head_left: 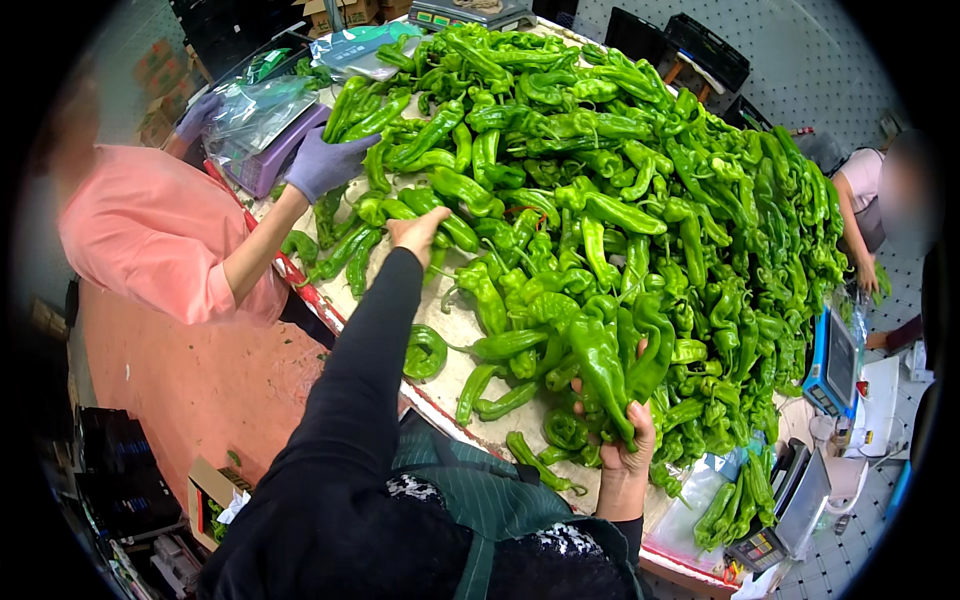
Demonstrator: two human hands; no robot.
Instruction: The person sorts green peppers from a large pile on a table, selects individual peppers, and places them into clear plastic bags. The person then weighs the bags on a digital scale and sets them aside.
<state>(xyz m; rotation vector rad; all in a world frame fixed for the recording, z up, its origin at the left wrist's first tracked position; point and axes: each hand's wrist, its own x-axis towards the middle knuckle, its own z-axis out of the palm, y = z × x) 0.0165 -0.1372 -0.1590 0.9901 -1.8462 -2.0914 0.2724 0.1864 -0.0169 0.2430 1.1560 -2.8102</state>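
Observation:
A large heap of long green peppers (pixel 690 220) covers the table. My left arm stretches forward, and my left hand (pixel 416 238) is closed on a green pepper (pixel 455 229) at the heap's left edge; part of its fingers is hidden. Nearer to me, my right hand (pixel 630 450) holds several large green peppers (pixel 602 372) upright, with the thumb in front and the fingers mostly behind them. Loose peppers lie around both hands, among them a curled one (pixel 425 352) by the table's near edge.
At the left, a person in pink (pixel 170 235) reaches in with a purple-gloved hand (pixel 325 165) beside a purple scale (pixel 270 150) bearing plastic bags. Another person (pixel 862 200) works at the far right. A blue scale (pixel 830 360) and bagged peppers (pixel 738 505) are at the right.

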